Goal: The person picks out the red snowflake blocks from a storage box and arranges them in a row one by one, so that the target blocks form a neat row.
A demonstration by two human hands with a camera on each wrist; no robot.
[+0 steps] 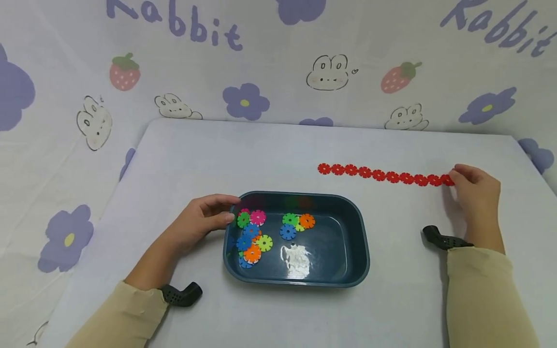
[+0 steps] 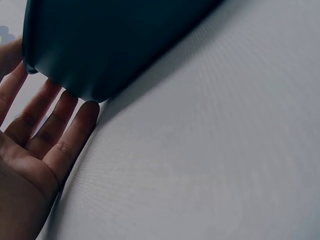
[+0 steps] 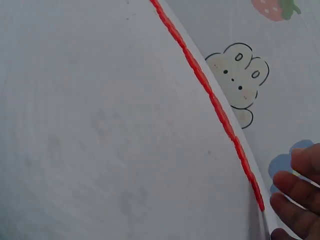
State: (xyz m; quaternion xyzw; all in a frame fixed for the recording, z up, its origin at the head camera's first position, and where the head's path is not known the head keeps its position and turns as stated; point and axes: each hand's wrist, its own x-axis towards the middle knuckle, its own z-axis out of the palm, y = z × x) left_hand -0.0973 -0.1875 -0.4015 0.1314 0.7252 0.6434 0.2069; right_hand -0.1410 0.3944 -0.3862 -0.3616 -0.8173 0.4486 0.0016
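A row of linked red plastic snowflake discs lies at the right back of the white table. My right hand is at its right end, thumb and index tip overlapping the last disc in the head view. The right wrist view shows a narrow gap between those fingers and the end of the red chain. On the dark teal tray, my left hand touches the upper left rim. Its fingers stretch along the outer wall of the tray.
Inside the tray, loose multicoloured snowflake discs are heaped at the left, with a smaller cluster near the middle. A patterned cloth hangs behind the table. Black wrist-camera mounts stick out by both sleeves.
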